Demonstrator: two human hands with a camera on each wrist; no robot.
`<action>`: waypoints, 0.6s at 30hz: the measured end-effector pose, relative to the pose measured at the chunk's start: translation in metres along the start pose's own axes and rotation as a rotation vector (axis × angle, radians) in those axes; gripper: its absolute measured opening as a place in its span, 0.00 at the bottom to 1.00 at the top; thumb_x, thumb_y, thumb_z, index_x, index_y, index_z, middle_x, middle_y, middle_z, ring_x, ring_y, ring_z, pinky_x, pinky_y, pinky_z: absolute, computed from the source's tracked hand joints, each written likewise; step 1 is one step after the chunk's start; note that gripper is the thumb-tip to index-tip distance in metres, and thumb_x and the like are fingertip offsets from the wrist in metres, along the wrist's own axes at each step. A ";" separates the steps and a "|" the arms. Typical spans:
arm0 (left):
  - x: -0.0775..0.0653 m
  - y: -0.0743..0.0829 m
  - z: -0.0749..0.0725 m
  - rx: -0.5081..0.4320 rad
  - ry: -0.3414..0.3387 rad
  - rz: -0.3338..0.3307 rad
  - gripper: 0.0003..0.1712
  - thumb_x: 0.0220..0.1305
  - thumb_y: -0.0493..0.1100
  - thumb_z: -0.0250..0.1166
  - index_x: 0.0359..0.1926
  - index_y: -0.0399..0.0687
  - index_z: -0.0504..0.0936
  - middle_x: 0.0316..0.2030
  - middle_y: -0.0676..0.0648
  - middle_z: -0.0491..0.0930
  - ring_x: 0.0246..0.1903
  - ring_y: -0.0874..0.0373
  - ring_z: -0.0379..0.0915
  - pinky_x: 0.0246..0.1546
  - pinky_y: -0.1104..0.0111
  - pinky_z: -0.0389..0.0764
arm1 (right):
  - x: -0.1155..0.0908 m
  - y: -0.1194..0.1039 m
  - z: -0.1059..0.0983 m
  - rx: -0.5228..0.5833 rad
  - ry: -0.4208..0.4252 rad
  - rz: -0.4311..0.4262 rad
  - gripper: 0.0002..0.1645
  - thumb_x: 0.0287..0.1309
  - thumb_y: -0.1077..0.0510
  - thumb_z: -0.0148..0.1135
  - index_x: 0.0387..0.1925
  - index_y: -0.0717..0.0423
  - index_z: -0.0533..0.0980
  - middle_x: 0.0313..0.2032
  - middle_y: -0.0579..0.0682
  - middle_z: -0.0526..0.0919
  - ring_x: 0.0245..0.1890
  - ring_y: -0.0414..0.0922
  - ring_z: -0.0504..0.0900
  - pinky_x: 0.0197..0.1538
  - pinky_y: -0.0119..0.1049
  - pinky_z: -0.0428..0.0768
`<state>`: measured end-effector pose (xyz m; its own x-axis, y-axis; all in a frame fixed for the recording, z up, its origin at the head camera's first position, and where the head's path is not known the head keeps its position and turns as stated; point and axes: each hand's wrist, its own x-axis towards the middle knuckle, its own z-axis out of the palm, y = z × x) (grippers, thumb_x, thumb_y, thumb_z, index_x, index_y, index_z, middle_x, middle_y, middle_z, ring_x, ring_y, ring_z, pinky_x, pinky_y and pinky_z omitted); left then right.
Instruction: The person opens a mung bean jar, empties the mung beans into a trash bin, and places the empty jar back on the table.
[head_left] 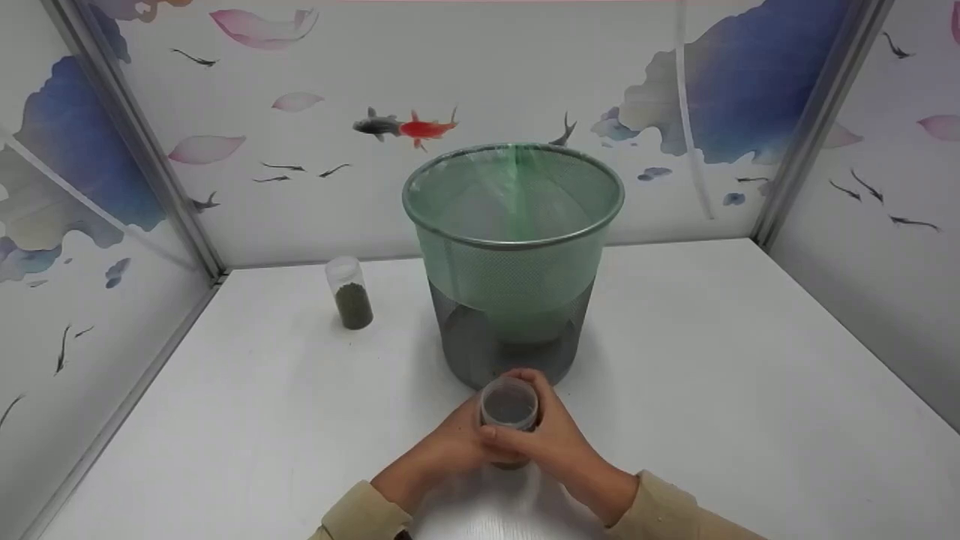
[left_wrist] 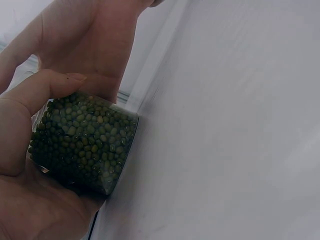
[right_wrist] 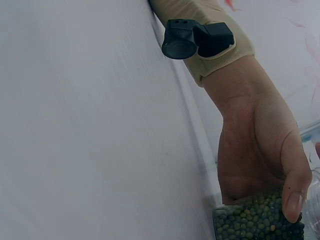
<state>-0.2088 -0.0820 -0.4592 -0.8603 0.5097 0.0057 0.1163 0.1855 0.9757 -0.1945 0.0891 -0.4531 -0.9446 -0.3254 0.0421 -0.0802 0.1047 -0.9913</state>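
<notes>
Both hands are on a clear plastic jar (head_left: 510,405) of green mung beans (left_wrist: 85,137), in front of the wire bin. My left hand (head_left: 450,442) grips the lower part, its thumb lying along the side in the left wrist view. Around the upper part curls my right hand (head_left: 551,427), thumb at the near side of the round top and fingers behind it. The jar stands roughly upright, its base close over the white table. The right wrist view shows the left hand (right_wrist: 262,135) and the beans (right_wrist: 257,220) below its palm.
A green-lined mesh wastebasket (head_left: 517,285) stands right behind the hands. To its left is a second clear jar (head_left: 352,300), partly filled with green beans. Printed panels (head_left: 300,187) enclose the white table (head_left: 262,420) at the back and sides.
</notes>
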 end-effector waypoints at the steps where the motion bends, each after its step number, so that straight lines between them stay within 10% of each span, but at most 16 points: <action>1: 0.000 0.000 0.000 0.000 0.000 -0.002 0.45 0.51 0.42 0.77 0.68 0.58 0.66 0.60 0.55 0.72 0.58 0.58 0.67 0.62 0.58 0.66 | 0.000 0.000 0.000 -0.004 -0.003 -0.003 0.43 0.50 0.47 0.76 0.64 0.43 0.63 0.62 0.48 0.69 0.61 0.46 0.69 0.63 0.47 0.67; 18: -0.001 0.000 -0.001 -0.025 -0.005 -0.020 0.43 0.52 0.42 0.77 0.67 0.55 0.67 0.59 0.52 0.73 0.57 0.57 0.68 0.60 0.58 0.68 | -0.001 -0.004 0.001 0.037 -0.015 -0.033 0.40 0.52 0.50 0.75 0.66 0.44 0.67 0.62 0.50 0.71 0.62 0.47 0.70 0.62 0.46 0.68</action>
<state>-0.2079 -0.0833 -0.4586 -0.8596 0.5108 -0.0150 0.0867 0.1748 0.9808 -0.1927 0.0884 -0.4496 -0.9368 -0.3422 0.0732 -0.0992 0.0590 -0.9933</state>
